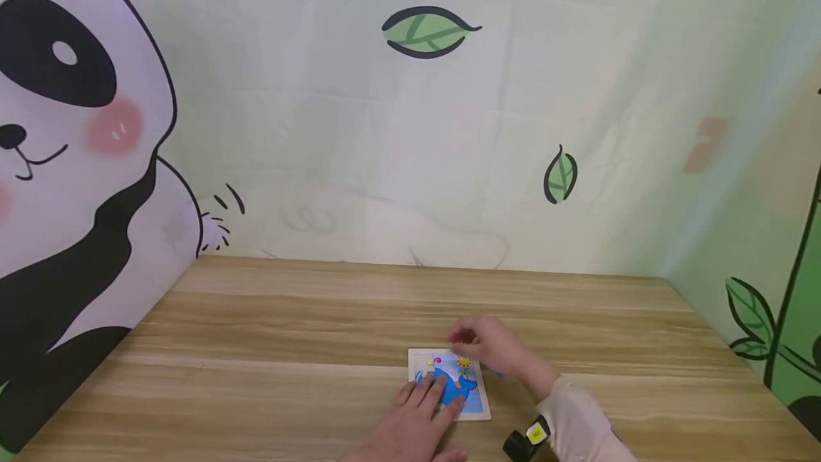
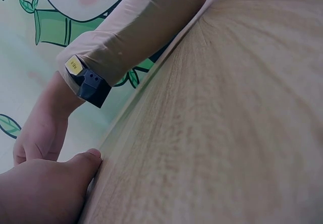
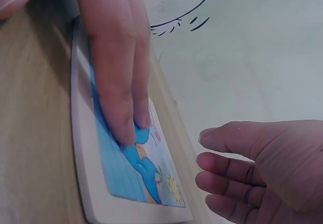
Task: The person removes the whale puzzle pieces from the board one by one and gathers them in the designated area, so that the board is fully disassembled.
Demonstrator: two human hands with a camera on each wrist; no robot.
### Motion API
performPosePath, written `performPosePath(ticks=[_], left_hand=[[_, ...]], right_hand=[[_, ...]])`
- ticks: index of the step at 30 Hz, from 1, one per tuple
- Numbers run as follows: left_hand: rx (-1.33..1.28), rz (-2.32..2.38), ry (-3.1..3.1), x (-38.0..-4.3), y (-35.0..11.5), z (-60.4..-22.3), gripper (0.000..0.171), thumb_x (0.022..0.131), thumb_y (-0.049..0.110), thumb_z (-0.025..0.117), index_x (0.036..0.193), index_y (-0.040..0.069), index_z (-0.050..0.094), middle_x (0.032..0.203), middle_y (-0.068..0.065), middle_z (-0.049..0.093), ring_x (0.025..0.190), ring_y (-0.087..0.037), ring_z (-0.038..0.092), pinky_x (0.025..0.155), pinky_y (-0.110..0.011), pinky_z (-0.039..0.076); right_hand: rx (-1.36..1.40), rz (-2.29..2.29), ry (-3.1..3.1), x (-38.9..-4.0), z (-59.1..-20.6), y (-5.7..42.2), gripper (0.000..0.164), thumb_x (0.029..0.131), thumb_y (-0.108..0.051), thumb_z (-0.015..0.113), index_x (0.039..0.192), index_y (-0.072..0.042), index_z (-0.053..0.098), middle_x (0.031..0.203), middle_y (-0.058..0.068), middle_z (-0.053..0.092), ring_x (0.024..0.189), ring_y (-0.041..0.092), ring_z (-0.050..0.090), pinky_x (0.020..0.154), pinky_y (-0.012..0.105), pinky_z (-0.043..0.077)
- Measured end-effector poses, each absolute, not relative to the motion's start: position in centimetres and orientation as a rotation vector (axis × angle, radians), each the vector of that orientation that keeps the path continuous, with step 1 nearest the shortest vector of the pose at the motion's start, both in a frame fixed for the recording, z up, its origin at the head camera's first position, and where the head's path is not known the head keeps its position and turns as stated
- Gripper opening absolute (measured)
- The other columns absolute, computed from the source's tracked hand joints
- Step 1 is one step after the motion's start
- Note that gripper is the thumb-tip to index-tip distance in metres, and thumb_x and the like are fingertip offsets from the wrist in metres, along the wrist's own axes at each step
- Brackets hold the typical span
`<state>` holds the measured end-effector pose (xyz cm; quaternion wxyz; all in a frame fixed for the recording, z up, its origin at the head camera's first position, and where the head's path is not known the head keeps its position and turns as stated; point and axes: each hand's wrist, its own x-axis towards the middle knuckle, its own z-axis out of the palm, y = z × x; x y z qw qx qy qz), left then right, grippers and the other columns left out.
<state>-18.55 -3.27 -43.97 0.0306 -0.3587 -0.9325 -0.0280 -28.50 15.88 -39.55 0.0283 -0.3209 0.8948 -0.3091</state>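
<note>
A small square picture board (image 1: 476, 409) with a pale frame lies on the table, showing a blue whale, a yellow sun and light blue water. My left hand (image 1: 410, 419) rests on its lower left part, fingers extended over the whale; in the right wrist view those fingers (image 3: 116, 88) press on the picture (image 3: 118, 176). Over the board's upper right corner is my right hand (image 1: 489, 343), its fingers loosely bent. The right wrist view shows that hand (image 3: 257, 168) beside the board, with nothing between thumb and fingers.
The wooden table (image 1: 269, 334) reaches back to a pale wall cloth (image 1: 308, 127) printed with a panda and leaves. A black wrist device (image 1: 527, 438) sits at the right sleeve. A small blue bit (image 1: 499, 374) peeks out beneath the right wrist.
</note>
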Motion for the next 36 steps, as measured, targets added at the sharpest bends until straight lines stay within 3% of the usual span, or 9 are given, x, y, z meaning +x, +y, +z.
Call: performPosePath(ticks=[18, 36], left_hand=[[-1.101, -0.077, -2.866, -18.5, -3.3, -44.2, 0.073, 0.095, 0.068, 0.019, 0.147, 0.022, 0.039, 0.153, -0.016, 0.037, 0.141, -0.033, 0.035, 0.109, -0.049, 0.037], [-1.108, -0.105, -2.904, -18.5, -3.3, -43.9, 0.072, 0.096, 0.068, 0.02, 0.147, 0.021, 0.039, 0.154, -0.016, 0.035, 0.143, -0.032, 0.033, 0.11, -0.048, 0.035]], right_hand=[[-1.036, -0.918, 2.728, -28.3, -40.3, 13.6, 0.014, 0.089, -0.01, 0.067, 0.101, -0.003, 0.068, 0.092, 0.004, 0.068, 0.083, 0.011, 0.06, 0.075, 0.021, 0.049], [-1.033, -0.73, 2.837, -27.7, -40.4, 12.7, 0.007, 0.084, -0.009, 0.07, 0.092, -0.008, 0.07, 0.089, 0.0, 0.062, 0.085, 0.016, 0.059, 0.075, 0.027, 0.049]])
